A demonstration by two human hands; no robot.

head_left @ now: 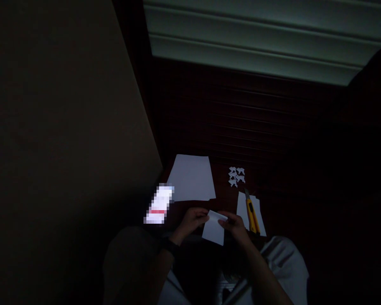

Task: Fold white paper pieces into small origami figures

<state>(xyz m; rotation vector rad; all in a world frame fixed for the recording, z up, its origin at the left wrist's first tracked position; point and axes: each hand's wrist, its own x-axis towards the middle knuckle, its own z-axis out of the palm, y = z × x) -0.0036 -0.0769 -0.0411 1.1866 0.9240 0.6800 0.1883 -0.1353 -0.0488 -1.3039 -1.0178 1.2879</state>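
The room is dim. I hold a small white piece of paper (214,228) over my lap with both hands. My left hand (192,221) pinches its upper left edge. My right hand (235,226) grips its upper right corner, where the paper is folded over. On the dark floor beyond lie a larger white sheet (193,177) and a cluster of several small folded white paper shapes (236,176). A yellow utility knife (252,213) rests on another white paper (241,207) just right of my hands.
A lit phone screen (159,204) lies on the floor left of my hands. A plain wall (57,127) rises on the left. A dark slatted panel (247,114) and pale horizontal slats (260,38) stand ahead. My knees (130,258) frame the bottom.
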